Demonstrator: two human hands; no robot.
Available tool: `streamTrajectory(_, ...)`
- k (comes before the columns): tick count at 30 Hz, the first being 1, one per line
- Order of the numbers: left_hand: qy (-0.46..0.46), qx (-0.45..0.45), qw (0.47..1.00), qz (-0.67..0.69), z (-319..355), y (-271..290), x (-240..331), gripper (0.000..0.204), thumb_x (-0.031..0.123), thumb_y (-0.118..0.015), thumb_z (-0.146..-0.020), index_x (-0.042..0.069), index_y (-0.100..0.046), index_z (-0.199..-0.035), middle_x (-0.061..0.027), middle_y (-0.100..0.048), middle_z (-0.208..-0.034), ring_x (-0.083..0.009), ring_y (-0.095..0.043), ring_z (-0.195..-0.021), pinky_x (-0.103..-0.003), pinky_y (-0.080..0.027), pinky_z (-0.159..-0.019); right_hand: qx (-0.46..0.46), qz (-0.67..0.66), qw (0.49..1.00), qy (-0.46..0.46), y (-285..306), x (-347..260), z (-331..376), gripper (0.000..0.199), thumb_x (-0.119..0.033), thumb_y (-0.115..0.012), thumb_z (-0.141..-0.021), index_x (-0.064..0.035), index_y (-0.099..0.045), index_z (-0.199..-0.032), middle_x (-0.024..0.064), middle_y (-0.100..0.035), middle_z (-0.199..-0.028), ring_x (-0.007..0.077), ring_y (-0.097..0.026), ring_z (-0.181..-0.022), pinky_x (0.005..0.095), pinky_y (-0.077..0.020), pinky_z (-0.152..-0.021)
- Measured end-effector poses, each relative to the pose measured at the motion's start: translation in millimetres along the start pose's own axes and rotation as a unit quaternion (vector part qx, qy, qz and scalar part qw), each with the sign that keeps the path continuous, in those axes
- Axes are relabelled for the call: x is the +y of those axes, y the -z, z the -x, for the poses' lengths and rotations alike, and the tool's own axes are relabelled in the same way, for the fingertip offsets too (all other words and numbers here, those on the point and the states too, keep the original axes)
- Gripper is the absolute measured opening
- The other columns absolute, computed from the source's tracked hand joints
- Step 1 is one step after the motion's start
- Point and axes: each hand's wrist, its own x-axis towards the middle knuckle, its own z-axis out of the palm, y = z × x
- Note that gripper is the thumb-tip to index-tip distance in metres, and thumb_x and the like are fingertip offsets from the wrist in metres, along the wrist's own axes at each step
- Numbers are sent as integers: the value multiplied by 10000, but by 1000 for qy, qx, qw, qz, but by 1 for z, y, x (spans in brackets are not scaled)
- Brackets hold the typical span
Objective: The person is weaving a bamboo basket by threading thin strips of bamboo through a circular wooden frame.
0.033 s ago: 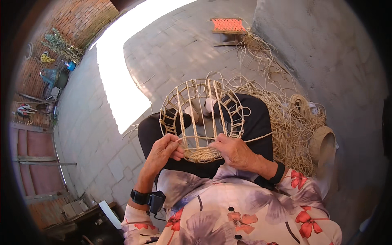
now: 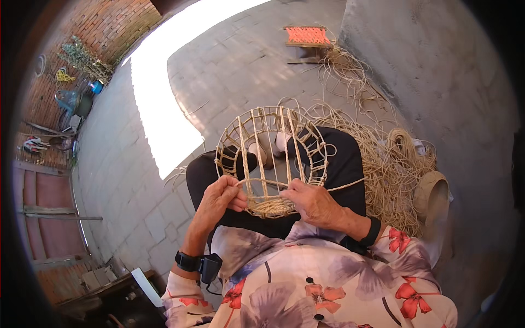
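I see the half-woven basket frame resting on the lap. My left hand pinches a cane strand; my right hand grips the woven base. Slack tension could let the strand slip between the uprights.

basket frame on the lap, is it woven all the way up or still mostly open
Mostly open. The basket frame has tight weaving only at its near end by the hands; the other ribs stand bare, with gaps showing the dark trousers behind.

Obscured from my view: knees behind basket frame; right hand fingertips among weave; brick-wall clutter too small to identify.
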Motion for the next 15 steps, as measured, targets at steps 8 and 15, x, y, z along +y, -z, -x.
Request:
streamTrajectory(8, -119, 148, 981, -42, -18, 6, -1, 143, 146, -579, -931, 5, -608, -932, -60, -677, -785, -100, -626, -646, -235, -517, -588, -13, 131, 988, 79, -12, -12, -3, 441, -169, -700, -750, 6, -539, -1122, 120, -526, -944, 275, -593, -860, 375, -515, -642)
streamTrajectory(15, -209, 150, 920, -296, -85, -31, 22, 152, 202, -662, -814, 100, -720, -911, -126, -674, -708, -232, -652, -652, -353, -516, -627, -102, 160, 982, 22, -16, -20, -17, 532, -310, -739, -757, -8, -552, -1153, 134, -517, -925, 298, -599, -836, 394, -511, -644)
